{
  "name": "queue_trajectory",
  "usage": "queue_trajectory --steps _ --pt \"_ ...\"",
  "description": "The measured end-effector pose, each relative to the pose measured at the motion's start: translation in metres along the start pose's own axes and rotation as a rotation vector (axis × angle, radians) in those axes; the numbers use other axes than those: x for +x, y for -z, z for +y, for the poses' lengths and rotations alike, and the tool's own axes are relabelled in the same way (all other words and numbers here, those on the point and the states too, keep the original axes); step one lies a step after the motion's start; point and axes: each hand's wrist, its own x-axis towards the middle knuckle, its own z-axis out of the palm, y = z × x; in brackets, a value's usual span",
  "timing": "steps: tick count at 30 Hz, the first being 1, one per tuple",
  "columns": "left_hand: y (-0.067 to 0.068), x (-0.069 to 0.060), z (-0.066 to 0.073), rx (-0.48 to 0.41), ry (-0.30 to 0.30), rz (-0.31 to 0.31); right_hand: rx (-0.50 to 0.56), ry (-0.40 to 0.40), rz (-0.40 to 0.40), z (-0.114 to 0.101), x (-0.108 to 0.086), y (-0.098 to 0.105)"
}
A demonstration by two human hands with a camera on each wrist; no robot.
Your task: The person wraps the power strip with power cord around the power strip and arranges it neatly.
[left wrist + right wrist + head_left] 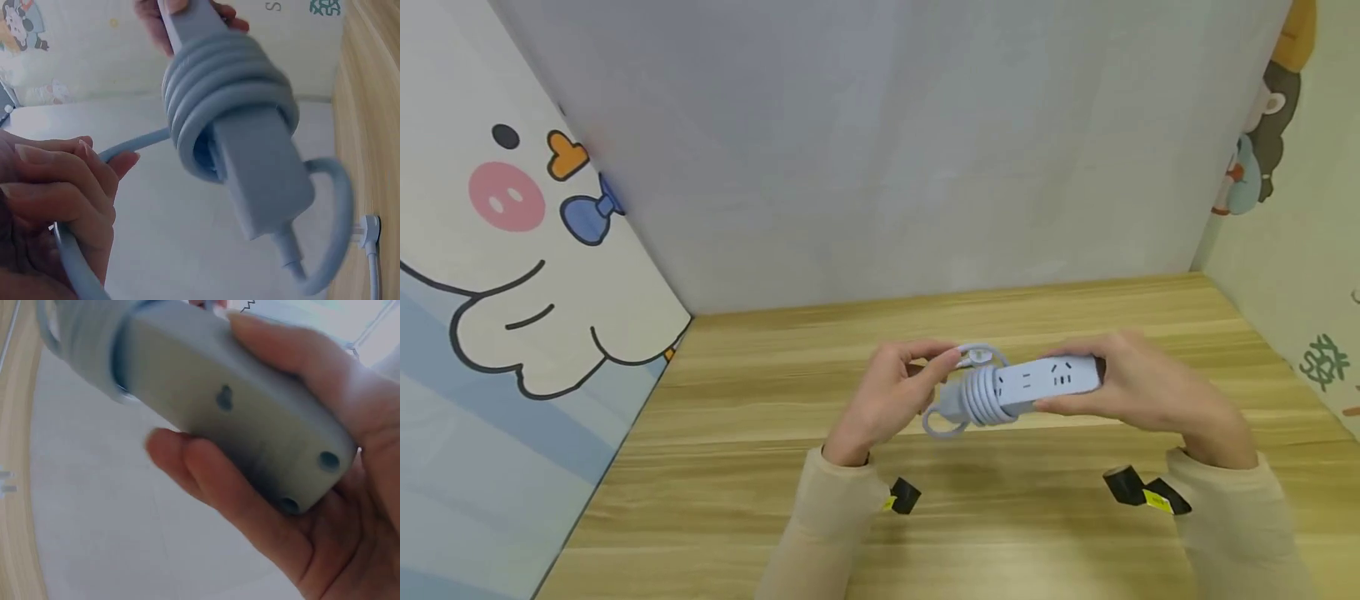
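Note:
A white power strip is held above the table, its socket face turned up in the head view. Several turns of its cord are wound around the end nearer my left hand. My right hand grips the opposite end, thumb on one side and fingers on the other; the strip's underside shows in the right wrist view. With thumb and fingers, my left hand pinches a loose stretch of cord coming off the coils. In the left wrist view, a plug hangs at the right edge on its own length of cord.
The wood-grain table spreads beneath both hands. A plain grey-white panel rises behind it. Cartoon-printed walls stand at the left and right. Black devices with yellow labels are by the wrists.

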Motion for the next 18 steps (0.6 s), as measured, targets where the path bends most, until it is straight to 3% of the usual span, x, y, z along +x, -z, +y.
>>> queue_trajectory --steps 4,8,12,18 --pt "-0.006 -0.003 0.004 -0.048 -0.066 -0.009 -0.039 -0.005 0.195 -0.001 0.003 -0.005" --pt "-0.011 -0.001 0.004 -0.068 -0.158 -0.030 -0.082 0.063 0.399 -0.003 0.009 -0.010" --pt "-0.012 -0.002 0.006 -0.102 -0.204 -0.060 -0.128 0.138 0.557 -0.004 0.015 -0.014" --pt "-0.014 -0.004 0.007 -0.170 -0.246 -0.170 -0.093 0.133 0.763 -0.004 0.017 -0.014"
